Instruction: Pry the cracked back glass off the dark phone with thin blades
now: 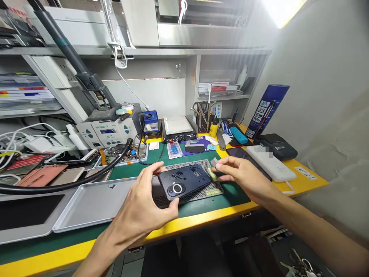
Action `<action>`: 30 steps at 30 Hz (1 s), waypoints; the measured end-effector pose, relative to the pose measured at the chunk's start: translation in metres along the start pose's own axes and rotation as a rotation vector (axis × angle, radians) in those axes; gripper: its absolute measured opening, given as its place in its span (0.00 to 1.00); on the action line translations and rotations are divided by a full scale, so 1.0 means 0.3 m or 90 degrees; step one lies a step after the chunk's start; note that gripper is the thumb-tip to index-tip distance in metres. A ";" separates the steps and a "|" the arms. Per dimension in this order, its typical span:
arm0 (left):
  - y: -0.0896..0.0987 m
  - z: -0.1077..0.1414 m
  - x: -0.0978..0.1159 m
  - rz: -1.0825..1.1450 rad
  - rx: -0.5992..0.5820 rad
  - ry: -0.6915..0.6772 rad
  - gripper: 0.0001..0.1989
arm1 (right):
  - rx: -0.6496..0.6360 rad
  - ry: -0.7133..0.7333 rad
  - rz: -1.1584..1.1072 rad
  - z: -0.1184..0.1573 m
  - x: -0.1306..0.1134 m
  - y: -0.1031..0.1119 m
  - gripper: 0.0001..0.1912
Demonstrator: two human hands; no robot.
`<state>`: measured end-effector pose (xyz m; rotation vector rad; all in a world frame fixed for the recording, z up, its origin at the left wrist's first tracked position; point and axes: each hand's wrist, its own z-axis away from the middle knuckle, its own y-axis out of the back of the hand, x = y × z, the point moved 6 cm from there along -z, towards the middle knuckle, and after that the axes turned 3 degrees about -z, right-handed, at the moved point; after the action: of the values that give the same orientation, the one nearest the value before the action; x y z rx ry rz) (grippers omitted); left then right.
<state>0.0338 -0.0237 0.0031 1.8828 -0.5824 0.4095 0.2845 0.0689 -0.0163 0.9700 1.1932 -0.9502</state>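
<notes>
My left hand (145, 202) grips a dark blue phone (188, 177) at its camera end, thumb on the near edge and fingers on the far edge. The phone's back faces up, with a round camera ring, dark floral patches and a "5G" mark. It is tilted over a grey perforated pad (170, 167). Beyond the phone's right end, my right hand (245, 175) pinches a small translucent flat piece (214, 162) between thumb and forefinger. Whether that piece touches the phone, I cannot tell.
A white lid-like tray (92, 204) lies left, with a small chip in it. Behind stand a hot-air station (108, 130), a heating plate (178, 126) and a tool holder (201, 115). At right are a white power bank (271, 163) and black case (276, 146). A black hose (95, 177) crosses the left side.
</notes>
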 end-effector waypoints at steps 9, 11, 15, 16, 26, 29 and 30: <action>0.042 -0.129 0.048 -0.134 -0.212 -0.276 0.39 | -0.415 0.037 0.123 -0.264 -0.110 -0.178 0.07; 0.036 -0.171 0.040 -0.170 -0.250 -0.308 0.40 | -0.459 0.000 0.128 -0.288 -0.109 -0.206 0.06; 0.036 -0.235 0.020 -0.155 -0.262 -0.280 0.41 | -0.401 -0.047 0.074 -0.282 -0.088 -0.205 0.07; 0.047 -0.249 0.010 -0.107 -0.224 -0.211 0.42 | -0.359 -0.057 0.044 -0.269 -0.078 -0.195 0.06; -0.162 -0.183 0.017 0.527 -0.327 0.279 0.13 | -0.174 -0.154 -0.332 0.060 0.007 -0.200 0.10; -0.165 -0.224 0.003 0.464 -0.424 0.223 0.14 | -0.157 -0.145 -0.324 0.090 0.006 -0.125 0.09; -0.162 -0.240 -0.005 0.429 -0.458 0.200 0.14 | -0.116 -0.115 -0.280 0.083 0.007 -0.082 0.10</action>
<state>0.0596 0.0586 -0.0082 0.8813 -0.9865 0.7878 0.2687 0.0375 -0.0180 0.4709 1.3380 -1.2199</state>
